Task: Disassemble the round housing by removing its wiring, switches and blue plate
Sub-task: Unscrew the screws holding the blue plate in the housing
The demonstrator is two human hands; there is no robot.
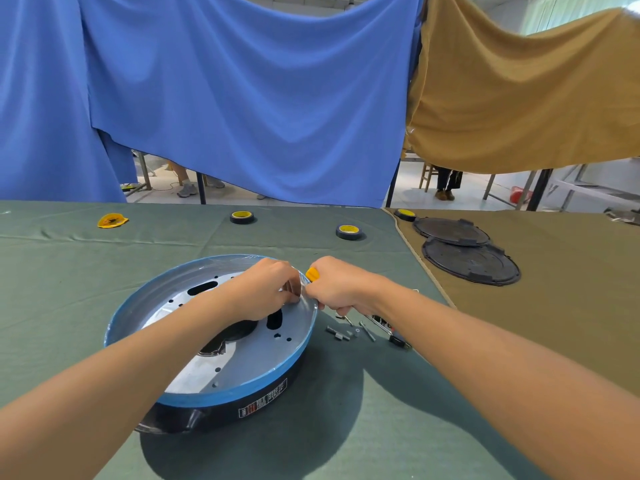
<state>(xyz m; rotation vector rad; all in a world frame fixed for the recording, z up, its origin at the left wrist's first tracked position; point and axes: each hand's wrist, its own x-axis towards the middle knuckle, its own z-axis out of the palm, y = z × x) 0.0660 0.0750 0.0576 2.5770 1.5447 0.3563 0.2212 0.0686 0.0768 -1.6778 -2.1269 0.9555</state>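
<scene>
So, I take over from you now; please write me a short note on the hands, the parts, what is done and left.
Left hand pinches the blue plate at its far-right rim.
Right hand holds a yellow-handled tool at the same spot.
The plate sits in the round housing on the green cloth.
Loose screws lie right of it.
Done: some screws seem out.
Left: lift the plate out; wiring and switches are not visible.

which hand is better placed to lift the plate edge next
Probably the left hand: its fingers curl onto the blue plate at its right rim, while the right hand is occupied, gripping the yellow-handled tool.
</scene>
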